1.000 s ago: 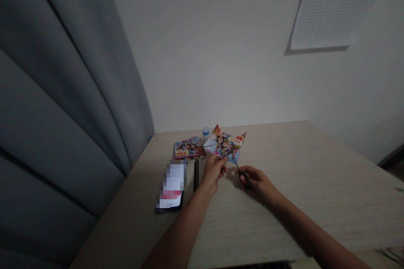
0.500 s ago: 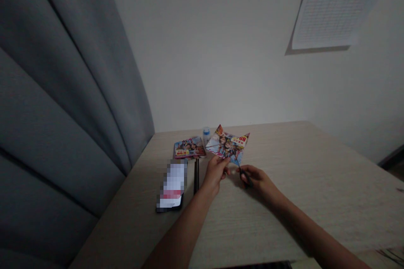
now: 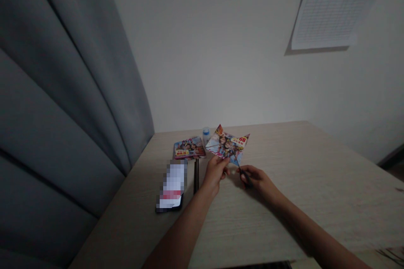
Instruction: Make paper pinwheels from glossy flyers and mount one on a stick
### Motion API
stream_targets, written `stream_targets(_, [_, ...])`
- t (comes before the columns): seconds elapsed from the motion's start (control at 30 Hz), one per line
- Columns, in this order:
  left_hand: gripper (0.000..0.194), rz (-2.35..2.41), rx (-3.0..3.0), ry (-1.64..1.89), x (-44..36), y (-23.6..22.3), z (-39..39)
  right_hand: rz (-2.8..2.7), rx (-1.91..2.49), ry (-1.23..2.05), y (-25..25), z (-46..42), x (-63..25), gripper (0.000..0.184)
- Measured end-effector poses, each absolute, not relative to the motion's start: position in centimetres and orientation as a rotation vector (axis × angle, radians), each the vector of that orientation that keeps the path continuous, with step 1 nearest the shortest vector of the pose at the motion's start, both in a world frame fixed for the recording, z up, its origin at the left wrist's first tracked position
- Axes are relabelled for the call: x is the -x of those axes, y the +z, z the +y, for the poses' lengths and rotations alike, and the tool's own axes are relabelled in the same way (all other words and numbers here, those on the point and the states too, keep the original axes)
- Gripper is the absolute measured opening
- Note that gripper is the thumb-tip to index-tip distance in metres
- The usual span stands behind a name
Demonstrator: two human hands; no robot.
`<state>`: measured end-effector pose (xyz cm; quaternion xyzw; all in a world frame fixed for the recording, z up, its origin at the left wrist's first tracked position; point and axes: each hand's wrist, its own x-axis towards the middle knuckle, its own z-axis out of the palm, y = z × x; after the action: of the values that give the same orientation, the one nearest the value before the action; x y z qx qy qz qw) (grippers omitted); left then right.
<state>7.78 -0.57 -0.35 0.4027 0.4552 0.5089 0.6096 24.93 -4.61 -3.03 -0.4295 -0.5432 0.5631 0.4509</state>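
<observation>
Desk (image 3: pixel 293 185) beside a grey curtain (image 3: pixel 63 92): what's in hand?

Fingers of the left hand (image 3: pixel 215 172) pinch a glossy flyer (image 3: pixel 226 144) above it; right hand (image 3: pixel 257 180) fingers close around dark scissors (image 3: pixel 245 176), blades at the flyer's lower edge

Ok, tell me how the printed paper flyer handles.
The printed paper flyer is probably light and floppy, being a thin sheet pinched in the left hand. Its free corners stand out without much droop, so it may have slight stiffness. Visible creases would likely bend first.
</observation>
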Motion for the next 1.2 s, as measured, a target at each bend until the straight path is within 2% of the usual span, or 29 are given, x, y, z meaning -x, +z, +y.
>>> stream_targets(0.93, [0.032,1.032,-0.945,1.144,-7.9,-0.2,-0.9,-1.330,1.082,1.374,-2.3,-4.5,-24.6,0.055])
stream_targets(1.2, [0.035,1.044,-0.943,1.133,-7.9,-0.7,-0.5,-1.333,1.063,1.390,-1.9,-4.8,-24.5,0.049])
